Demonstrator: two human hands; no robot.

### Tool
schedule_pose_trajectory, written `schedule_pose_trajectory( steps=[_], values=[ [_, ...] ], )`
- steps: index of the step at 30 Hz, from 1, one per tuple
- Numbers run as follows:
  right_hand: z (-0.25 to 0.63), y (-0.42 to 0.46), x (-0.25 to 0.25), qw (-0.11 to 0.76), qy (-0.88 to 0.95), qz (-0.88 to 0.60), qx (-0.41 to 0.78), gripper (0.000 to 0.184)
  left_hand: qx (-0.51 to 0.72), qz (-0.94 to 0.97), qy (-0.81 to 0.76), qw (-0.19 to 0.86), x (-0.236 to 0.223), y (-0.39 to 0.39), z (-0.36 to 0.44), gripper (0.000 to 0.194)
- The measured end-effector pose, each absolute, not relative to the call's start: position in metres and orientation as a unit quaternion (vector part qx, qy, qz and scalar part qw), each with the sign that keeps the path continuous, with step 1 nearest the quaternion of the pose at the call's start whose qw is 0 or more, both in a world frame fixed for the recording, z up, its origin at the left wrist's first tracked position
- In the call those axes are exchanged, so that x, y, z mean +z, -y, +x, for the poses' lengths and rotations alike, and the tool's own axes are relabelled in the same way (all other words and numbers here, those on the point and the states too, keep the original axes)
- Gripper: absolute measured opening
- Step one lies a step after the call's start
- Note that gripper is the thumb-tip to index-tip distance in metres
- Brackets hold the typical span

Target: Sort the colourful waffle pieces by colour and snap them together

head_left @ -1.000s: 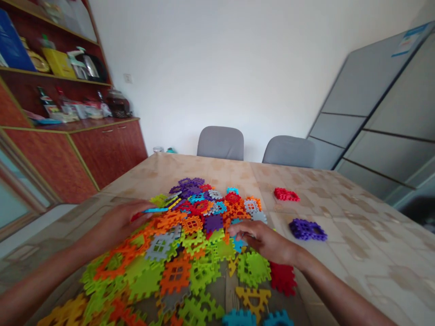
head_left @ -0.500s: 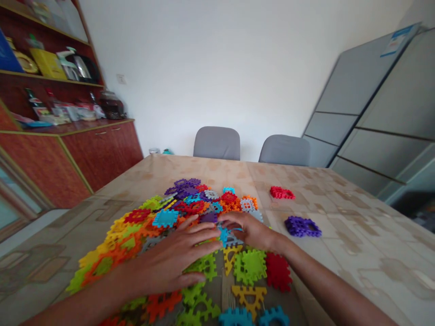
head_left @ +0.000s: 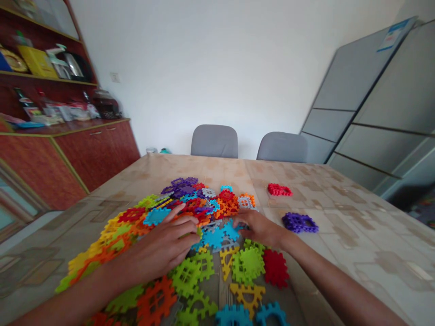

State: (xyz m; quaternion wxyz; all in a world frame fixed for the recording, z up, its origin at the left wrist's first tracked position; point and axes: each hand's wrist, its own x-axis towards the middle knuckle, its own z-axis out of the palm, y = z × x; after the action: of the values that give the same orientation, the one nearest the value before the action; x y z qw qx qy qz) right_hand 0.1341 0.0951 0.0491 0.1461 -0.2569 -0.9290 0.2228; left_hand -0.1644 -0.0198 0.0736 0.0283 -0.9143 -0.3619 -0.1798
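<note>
A heap of flat, toothed plastic tiles [head_left: 190, 213] in green, orange, blue, purple, red and yellow covers the near middle of the table. My left hand [head_left: 163, 246] lies palm down on the heap with fingers curled over green and blue tiles. My right hand [head_left: 260, 228] rests at the heap's right side, fingertips on light-blue tiles [head_left: 217, 235]. Whether either hand has a tile pinched is hidden under the fingers. A red tile stack [head_left: 279, 189] and a purple tile stack [head_left: 299, 222] sit apart to the right.
The beige patterned table [head_left: 356, 235] extends right and far. Two grey chairs [head_left: 214, 141] stand at its far edge. A red-brown cabinet with shelves of bottles and boxes [head_left: 68, 136] lines the left wall. A grey refrigerator [head_left: 374, 113] stands at right.
My left hand swept from the heap's left edge rightward to its middle and its fingers curled. My right hand shifted slightly forward; light-blue tiles now lie uncovered between the hands.
</note>
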Motion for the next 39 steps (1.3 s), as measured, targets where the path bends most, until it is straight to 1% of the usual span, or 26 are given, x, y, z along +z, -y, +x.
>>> schedule_pose_trajectory(
  steps=[3,7,9,12,13,15,18,20,23,25,30,33,36,39],
  values=[
    [0.134,-0.096,0.051,0.136,0.93,-0.264,0.216,0.025,-0.218,-0.905,0.363,0.042,0.079,0.017,-0.176,0.033],
    [0.123,-0.093,0.055,0.137,0.932,-0.268,0.201,0.026,-0.241,-0.894,0.372,0.063,0.085,0.017,-0.185,0.026],
    [0.115,-0.097,0.058,0.134,0.934,-0.272,0.19,0.026,-0.241,-0.895,0.374,0.047,0.086,0.019,-0.186,0.025],
    [0.105,-0.12,0.064,0.135,0.927,-0.314,0.156,0.013,-0.23,-0.905,0.359,-0.01,0.083,0.026,-0.184,0.026],
    [0.102,-0.132,0.065,0.134,0.923,-0.332,0.144,0.011,-0.229,-0.907,0.353,-0.028,0.08,0.027,-0.183,0.025],
    [0.095,-0.156,0.066,0.119,0.915,-0.364,0.125,0.021,-0.228,-0.906,0.354,-0.043,0.073,0.029,-0.181,0.024],
    [0.082,-0.18,0.065,0.083,0.911,-0.389,0.112,0.029,-0.238,-0.892,0.385,0.002,0.061,0.028,-0.181,0.029],
    [0.073,-0.185,0.062,0.058,0.91,-0.395,0.11,0.03,-0.23,-0.884,0.405,0.036,0.055,0.027,-0.183,0.037],
    [0.065,-0.183,0.06,0.033,0.909,-0.401,0.11,0.028,-0.192,-0.891,0.41,0.03,0.051,0.029,-0.186,0.046],
    [0.065,-0.185,0.062,0.03,0.903,-0.417,0.102,0.028,-0.19,-0.893,0.407,0.025,0.05,0.031,-0.186,0.045],
    [0.066,-0.202,0.067,0.024,0.866,-0.494,0.071,0.031,-0.227,-0.889,0.395,0.043,0.056,0.034,-0.177,0.037],
    [0.061,-0.208,0.064,0.014,0.848,-0.525,0.073,0.032,-0.232,-0.9,0.368,0.033,0.062,0.038,-0.166,0.038],
    [0.058,-0.206,0.062,0.029,0.841,-0.534,0.077,0.032,-0.227,-0.905,0.36,0.016,0.067,0.043,-0.159,0.043],
    [0.062,-0.198,0.068,0.062,0.846,-0.524,0.078,0.031,-0.24,-0.9,0.363,0.016,0.07,0.047,-0.157,0.042]
  ],
)
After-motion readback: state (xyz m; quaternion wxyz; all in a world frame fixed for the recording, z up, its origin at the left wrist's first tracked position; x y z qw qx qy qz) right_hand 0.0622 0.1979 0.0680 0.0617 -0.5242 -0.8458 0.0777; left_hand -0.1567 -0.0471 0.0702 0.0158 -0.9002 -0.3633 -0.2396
